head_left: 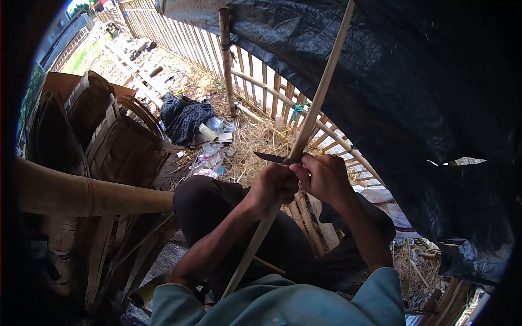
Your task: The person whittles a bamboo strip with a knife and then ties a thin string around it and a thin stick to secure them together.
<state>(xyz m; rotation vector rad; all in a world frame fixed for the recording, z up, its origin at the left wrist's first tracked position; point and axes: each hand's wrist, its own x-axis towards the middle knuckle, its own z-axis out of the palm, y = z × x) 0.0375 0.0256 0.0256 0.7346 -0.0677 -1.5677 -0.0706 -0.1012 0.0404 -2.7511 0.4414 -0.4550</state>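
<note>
- Bamboo strip [318,92]: a long, pale lath held in the air above the seated person's lap. It slants from near the chest up past both hands and across the black tarpaulin [413,81].
- Left hand [273,187]: its fingers are closed in a fist around the bamboo strip, just below the blade.
- Right hand [326,176]: it sits just beside the left and touches the strip. Its fingers are curled shut at the handle end of the knife [269,157], and the handle itself is hidden inside the grip.
- The knife's dark blade lies across the strip and points left, with its tip clear of both hands.
- Below the hands are a bent knee in dark trousers [212,206] and teal sleeves at the bottom edge.
- On the left, woven baskets [125,144] are stacked behind a thick bamboo pole [81,195] that lies level.
- On the ground beyond the knee lie straw [253,138], scraps of litter and a dark heap of cloth [185,117].
- A bamboo fence [261,81] runs behind the straw, with the tarpaulin draped over its upper part.
</note>
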